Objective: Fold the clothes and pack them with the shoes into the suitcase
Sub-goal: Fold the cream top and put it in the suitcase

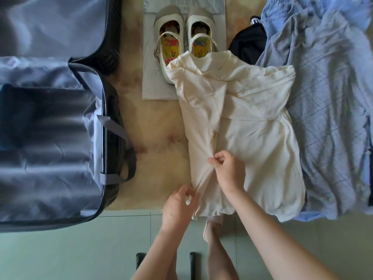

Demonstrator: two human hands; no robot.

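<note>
The fingers (219, 157) of the right hand (230, 170) are curled and pinch a ridge of cloth at the middle of the cream shirt (252, 138). The fingers (186, 190) of the left hand (179, 203) pinch the same ridge lower down, close to the hem.

The shirt lies on the table (157, 138), and its hem reaches the near edge and droops a little over it, above the green floor (80, 249). A bare strip of table runs between the shirt's left side and the suitcase (50, 188). On the right there is no gap, because the shirt's edge lies against the heap of blue clothes (327, 98). A black garment (248, 45) sits at the far side between that heap and the shoes (168, 44).

The suitcase lies open at the left, grey lining up, its near corner past the table edge. A dark shape (36, 118) shows in the nearer half, though I cannot tell what it is.

The shirt's long axis runs from near to far, with the collar pointing away from the person. Its left side is folded in over the middle and a sleeve is turned across the chest. The collar end overlaps the heels of the shoes, which stand side by side on a pale sheet (153, 91), toes pointing away.
</note>
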